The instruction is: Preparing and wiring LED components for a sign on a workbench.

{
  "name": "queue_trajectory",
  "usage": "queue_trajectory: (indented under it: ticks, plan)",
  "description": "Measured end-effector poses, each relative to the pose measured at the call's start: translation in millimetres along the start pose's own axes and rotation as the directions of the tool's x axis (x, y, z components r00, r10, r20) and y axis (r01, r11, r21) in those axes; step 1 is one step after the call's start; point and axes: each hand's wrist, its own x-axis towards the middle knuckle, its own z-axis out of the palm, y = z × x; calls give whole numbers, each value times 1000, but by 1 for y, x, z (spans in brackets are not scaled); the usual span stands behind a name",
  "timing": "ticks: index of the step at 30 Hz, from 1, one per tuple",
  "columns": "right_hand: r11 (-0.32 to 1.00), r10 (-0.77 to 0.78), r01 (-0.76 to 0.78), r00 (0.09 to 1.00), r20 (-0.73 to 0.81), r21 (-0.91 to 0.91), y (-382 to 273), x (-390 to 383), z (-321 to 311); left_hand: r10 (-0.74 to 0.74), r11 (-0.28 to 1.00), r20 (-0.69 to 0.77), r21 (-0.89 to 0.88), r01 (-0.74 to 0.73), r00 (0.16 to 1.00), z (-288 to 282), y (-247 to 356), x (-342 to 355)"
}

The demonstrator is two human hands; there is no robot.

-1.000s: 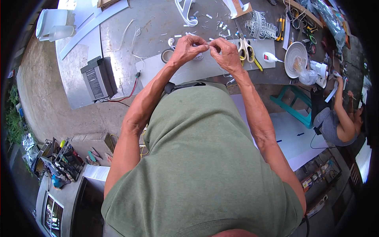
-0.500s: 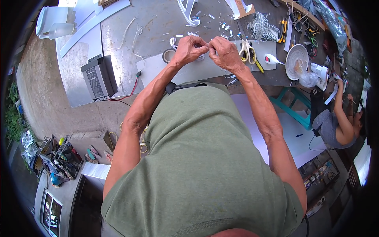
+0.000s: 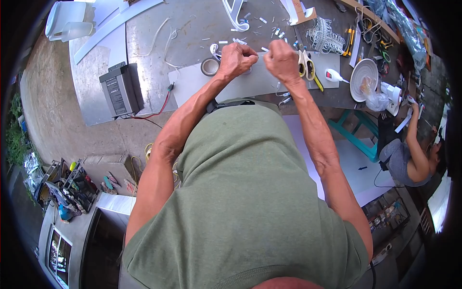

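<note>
1. The left hand (image 3: 237, 59) is curled into a fist above the workbench (image 3: 192, 29), fingers drawn together; what they pinch is too small to make out, possibly a thin white strip.
2. The right hand (image 3: 281, 59) is also closed into a fist, just beside the left one and apart from it by a narrow gap; I cannot tell what it grips, if anything.
3. Both hands hover over a pale grey sheet (image 3: 192, 86) that lies flat on the bench in front of the person.
4. A roll of tape (image 3: 210, 67) lies on the sheet's far left corner, near the left hand.
5. Yellow-handled scissors (image 3: 308, 70) lie just right of the right hand, and a white glue bottle with a red band (image 3: 335, 75) lies beyond them.
6. A white round plate (image 3: 363, 78) sits further right, with a crumpled clear plastic bag (image 3: 377, 100) at its edge.
7. Small white offcuts (image 3: 269, 29) are scattered on the bench beyond the hands.
8. A grey box-shaped power unit (image 3: 118, 90) stands at the bench's left end, a red wire (image 3: 161, 107) running from it toward the sheet.
9. Another person (image 3: 409, 159) sits at the right, one arm raised to the bench.
</note>
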Motion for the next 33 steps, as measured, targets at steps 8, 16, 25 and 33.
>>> queue_trajectory:
  ticks: [8,16,25,33]
  plan:
    - [966,234,-248,960,-156,-75,26,7,-47,-122,968,9,-222,121,992,-2,3,0]
    - [828,259,-354,930,262,436,-44,-32,-26,-119,980,-58,-170,108,991,1,4,2]
    - [769,317,-369,929,189,522,-37,-30,-8,-109,981,-14,-160,106,994,1,2,3]
    - [892,190,-221,975,116,395,-25,-25,-14,81,943,233,-332,1,969,-16,-6,1]
